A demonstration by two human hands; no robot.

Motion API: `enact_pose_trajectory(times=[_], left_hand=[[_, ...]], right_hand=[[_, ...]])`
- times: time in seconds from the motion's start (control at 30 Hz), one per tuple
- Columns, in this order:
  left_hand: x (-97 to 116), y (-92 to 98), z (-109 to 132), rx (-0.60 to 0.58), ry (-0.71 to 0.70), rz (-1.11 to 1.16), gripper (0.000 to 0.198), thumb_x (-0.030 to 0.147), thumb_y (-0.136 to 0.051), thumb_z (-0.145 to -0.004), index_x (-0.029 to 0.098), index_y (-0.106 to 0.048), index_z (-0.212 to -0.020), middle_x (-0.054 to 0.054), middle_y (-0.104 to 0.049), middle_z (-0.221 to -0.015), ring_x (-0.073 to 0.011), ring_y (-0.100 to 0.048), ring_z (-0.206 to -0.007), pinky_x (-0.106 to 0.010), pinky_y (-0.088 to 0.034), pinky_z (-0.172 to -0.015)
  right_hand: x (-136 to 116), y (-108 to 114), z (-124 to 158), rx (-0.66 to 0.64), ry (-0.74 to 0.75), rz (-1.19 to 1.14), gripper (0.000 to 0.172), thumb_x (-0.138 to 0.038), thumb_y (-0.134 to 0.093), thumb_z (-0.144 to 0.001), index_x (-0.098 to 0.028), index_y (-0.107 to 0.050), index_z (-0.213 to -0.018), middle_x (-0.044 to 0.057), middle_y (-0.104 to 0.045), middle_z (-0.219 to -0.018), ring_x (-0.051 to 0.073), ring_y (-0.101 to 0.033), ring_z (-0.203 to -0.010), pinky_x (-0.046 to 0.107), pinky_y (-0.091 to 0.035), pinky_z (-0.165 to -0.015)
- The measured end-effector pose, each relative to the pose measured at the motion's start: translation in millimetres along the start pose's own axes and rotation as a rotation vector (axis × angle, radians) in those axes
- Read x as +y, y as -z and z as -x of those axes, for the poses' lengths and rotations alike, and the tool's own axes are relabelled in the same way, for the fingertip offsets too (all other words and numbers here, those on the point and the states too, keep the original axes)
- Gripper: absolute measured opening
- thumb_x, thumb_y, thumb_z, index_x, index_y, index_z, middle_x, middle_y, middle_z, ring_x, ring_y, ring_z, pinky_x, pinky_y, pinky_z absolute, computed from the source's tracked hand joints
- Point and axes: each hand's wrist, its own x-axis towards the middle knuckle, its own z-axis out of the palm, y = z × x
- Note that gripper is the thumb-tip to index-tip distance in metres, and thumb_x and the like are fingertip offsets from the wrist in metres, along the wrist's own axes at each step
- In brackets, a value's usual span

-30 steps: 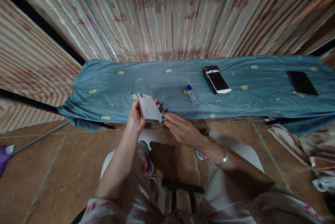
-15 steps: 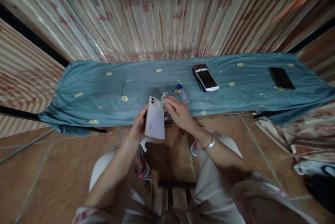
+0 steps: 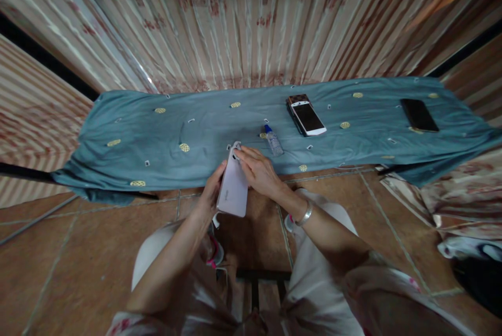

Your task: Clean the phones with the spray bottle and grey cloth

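Observation:
A pale lilac smartphone is tilted in front of the table's near edge, its back with the camera end facing up. My left hand is closed around its left side. My right hand presses a small crumpled white wipe onto the camera corner; the fingers partly hide the lenses and the wipe. Just beyond my right hand lies a small clear bottle with a blue cap.
A blue-green cloth with yellow motifs covers the low table. On it lie a white phone on a brown-checked dark item and, far right, a black phone. A curtain hangs behind. Tiled floor surrounds my legs.
My right hand has moved left with the wipe, from beside the phone onto its camera corner. The phone has turned slightly in my left hand.

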Motion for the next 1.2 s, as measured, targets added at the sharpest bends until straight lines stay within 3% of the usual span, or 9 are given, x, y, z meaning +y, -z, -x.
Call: enact_pose_trajectory(times=[0.13,0.37,0.57,0.67,0.8,0.93,1.1,1.2], left_hand=[[4.5,-2.2,4.6,0.03,0.022,-0.063,0.037,0.037,-0.063,-0.086,0.015,-0.068,-0.115,-0.004,-0.073,-0.072,-0.0194,-0.066,-0.056,-0.03,-0.054,-0.056],[8.7,-5.4,8.6,0.073,0.056,-0.044,0.03,0.034,-0.056,-0.091,0.012,-0.069,-0.106,0.001,-0.066,-0.057,-0.0123,-0.053,-0.04,-0.025,-0.047,-0.047],[13.1,6.7,1.2,0.062,0.02,0.014,0.032,0.033,-0.053,-0.093,0.012,-0.067,-0.113,0.0,-0.072,-0.066,-0.0129,-0.06,-0.047,-0.024,-0.051,-0.053],[13.9,5.3,0.9,-0.003,0.064,0.015,0.038,0.036,-0.051,-0.094,0.013,-0.065,-0.12,-0.003,-0.074,-0.073,-0.0159,-0.065,-0.052,-0.027,-0.054,-0.059],[12.7,-1.8,5.9,-0.097,0.149,-0.031,0.046,0.043,-0.044,-0.096,0.011,-0.064,-0.122,-0.009,-0.077,-0.082,-0.0198,-0.07,-0.06,-0.028,-0.056,-0.057],[8.0,-5.7,6.9,-0.098,0.151,-0.046,0.046,0.043,-0.045,-0.096,0.01,-0.064,-0.122,-0.01,-0.076,-0.082,-0.0209,-0.071,-0.064,-0.028,-0.057,-0.057],[4.0,-0.9,-1.3,-0.016,0.078,-0.032,0.033,0.037,-0.054,-0.092,0.013,-0.069,-0.109,-0.002,-0.071,-0.065,-0.0147,-0.062,-0.049,-0.025,-0.052,-0.052],[2.6,4.1,-5.1,-0.042,0.029,-0.006,0.027,0.037,-0.061,-0.088,0.015,-0.07,-0.101,0.001,-0.067,-0.061,-0.0129,-0.059,-0.047,-0.024,-0.05,-0.051]], right_hand=[[-3.9,-4.4,3.3,0.006,0.04,-0.033,0.042,-0.02,-0.038,-0.097,-0.017,-0.059,-0.133,0.014,-0.056,-0.141,0.024,-0.049,-0.132,0.047,-0.04,-0.113],[-2.7,-1.0,2.0,0.016,0.022,-0.009,0.041,-0.019,-0.039,-0.097,-0.02,-0.061,-0.132,0.01,-0.057,-0.139,0.023,-0.05,-0.131,0.045,-0.041,-0.112],[-5.4,-2.0,3.7,0.037,-0.002,0.0,0.039,-0.018,-0.041,-0.096,-0.021,-0.065,-0.126,0.01,-0.055,-0.139,0.024,-0.049,-0.128,0.045,-0.043,-0.11],[-3.3,-1.0,2.2,0.092,-0.049,-0.046,0.036,-0.02,-0.044,-0.095,-0.022,-0.069,-0.121,0.01,-0.059,-0.132,0.024,-0.055,-0.12,0.044,-0.046,-0.106],[4.7,0.5,-3.4,0.146,-0.167,-0.278,0.035,-0.023,-0.044,-0.095,-0.023,-0.069,-0.12,0.007,-0.066,-0.124,0.021,-0.064,-0.106,0.04,-0.054,-0.096],[9.4,-1.7,-7.5,0.184,-0.326,-0.443,0.033,-0.03,-0.05,-0.093,-0.023,-0.065,-0.122,0.005,-0.072,-0.112,0.019,-0.07,-0.087,0.036,-0.06,-0.08],[2.9,-2.1,-5.4,0.138,-0.151,-0.267,0.023,-0.024,-0.056,-0.09,-0.022,-0.07,-0.107,0.007,-0.068,-0.119,0.021,-0.064,-0.111,0.037,-0.051,-0.101],[-1.5,0.0,-3.3,0.108,-0.093,-0.164,0.026,-0.02,-0.051,-0.092,-0.022,-0.071,-0.107,0.007,-0.067,-0.12,0.02,-0.062,-0.114,0.036,-0.048,-0.104]])
